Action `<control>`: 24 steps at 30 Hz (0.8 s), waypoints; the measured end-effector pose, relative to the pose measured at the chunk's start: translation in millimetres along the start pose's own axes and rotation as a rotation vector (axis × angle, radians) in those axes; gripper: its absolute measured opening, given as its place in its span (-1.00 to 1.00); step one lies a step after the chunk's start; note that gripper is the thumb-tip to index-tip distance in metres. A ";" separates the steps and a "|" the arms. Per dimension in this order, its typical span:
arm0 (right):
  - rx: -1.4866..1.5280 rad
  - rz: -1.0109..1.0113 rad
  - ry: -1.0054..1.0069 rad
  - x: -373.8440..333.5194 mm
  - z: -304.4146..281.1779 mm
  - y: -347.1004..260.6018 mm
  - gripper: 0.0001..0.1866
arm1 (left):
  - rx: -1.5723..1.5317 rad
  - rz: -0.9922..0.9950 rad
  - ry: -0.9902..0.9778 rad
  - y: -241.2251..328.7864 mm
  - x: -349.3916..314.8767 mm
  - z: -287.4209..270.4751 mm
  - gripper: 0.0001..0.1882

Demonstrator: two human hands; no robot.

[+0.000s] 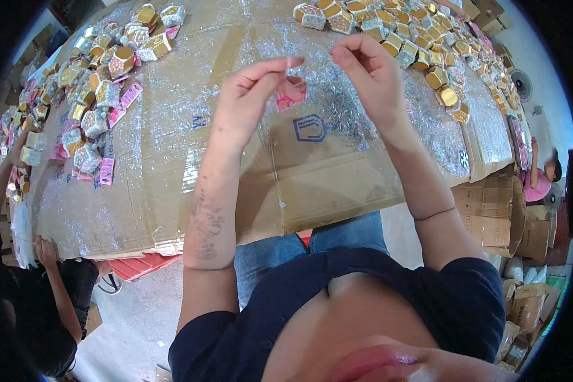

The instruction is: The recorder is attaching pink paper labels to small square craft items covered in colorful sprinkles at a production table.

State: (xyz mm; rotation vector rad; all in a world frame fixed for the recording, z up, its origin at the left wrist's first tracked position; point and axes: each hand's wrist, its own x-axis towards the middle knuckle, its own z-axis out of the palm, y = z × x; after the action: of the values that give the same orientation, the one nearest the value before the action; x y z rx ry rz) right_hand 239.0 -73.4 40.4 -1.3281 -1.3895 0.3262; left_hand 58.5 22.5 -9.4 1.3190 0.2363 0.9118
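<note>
Left hand (245,95): raised above the table's near half, forefinger stretched rightward and thumb bent in beneath it; cannot tell whether the fingertips grip anything
Right hand (370,73): level with it and well apart, thumb and forefinger meeting in a pinch; anything thin between them is too small to tell
Pink-and-white piece (291,95): just below the left fingertips, between the two hands; cannot tell whether it hangs or lies on the cardboard
Cardboard (337,191): brown sheet over the tabletop, with strips of tape and blue print
Silvery tinsel (347,114): strewn over the cardboard, thickest below the right hand
Co-worker (28,299): at the left edge, in dark clothes, one hand by the table's edge
Left heap (99,89): glittery white pieces with gold faces, pink tags (131,95) among them
Right heap (420,44): similar pieces, beyond the right hand
Person in pink (540,184): far right, past the table
Fan (521,84): round and grey, by the right wall
</note>
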 end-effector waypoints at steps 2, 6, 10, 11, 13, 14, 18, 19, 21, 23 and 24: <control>-0.039 -0.067 0.004 -2.9 5.8 -7.0 -0.88 | 0.002 0.024 -0.008 1.4 -1.2 8.4 -0.75; -0.171 -0.236 -0.038 -5.4 7.7 -16.7 -0.93 | 0.008 -0.052 -0.018 6.7 -1.2 11.6 -0.70; -0.283 -0.414 -0.040 -2.9 7.5 -19.3 -0.92 | -0.159 -0.094 -0.045 6.5 -0.6 5.0 -0.68; -0.300 -0.448 -0.059 -2.6 5.7 -19.2 -0.92 | -0.189 -0.112 -0.054 9.1 -1.4 6.5 -0.68; -0.317 -0.482 -0.078 -2.3 4.8 -18.6 -0.91 | -0.219 -0.130 -0.064 9.6 -1.8 6.9 -0.69; -0.350 -0.521 -0.080 -2.5 5.6 -17.7 -0.91 | -0.236 -0.164 -0.066 8.1 -2.2 6.1 -0.72; -0.430 -0.641 -0.112 -3.0 6.8 -16.1 -0.87 | -0.193 -0.173 -0.034 7.3 -2.1 5.9 -0.82; -0.429 -0.645 -0.111 -3.6 7.7 -15.3 -0.87 | -0.190 -0.170 -0.034 6.6 -2.0 5.1 -0.82; -0.448 -0.678 -0.102 -4.2 10.2 -13.6 -0.83 | -0.209 -0.127 -0.054 5.3 -1.2 2.7 -0.84; -0.471 -0.691 -0.071 -6.0 13.4 -12.8 -0.82 | -0.203 -0.114 -0.070 0.7 -1.0 -1.0 -0.84; -0.496 -0.699 -0.044 -6.4 15.2 -12.7 -0.80 | -0.203 -0.107 -0.085 0.6 0.1 -2.4 -0.83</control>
State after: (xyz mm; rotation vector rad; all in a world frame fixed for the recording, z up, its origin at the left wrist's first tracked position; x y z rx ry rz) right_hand 218.4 -75.6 42.3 -1.1209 -1.9459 -0.4894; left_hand 56.8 24.3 -9.5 1.1430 0.1428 0.7672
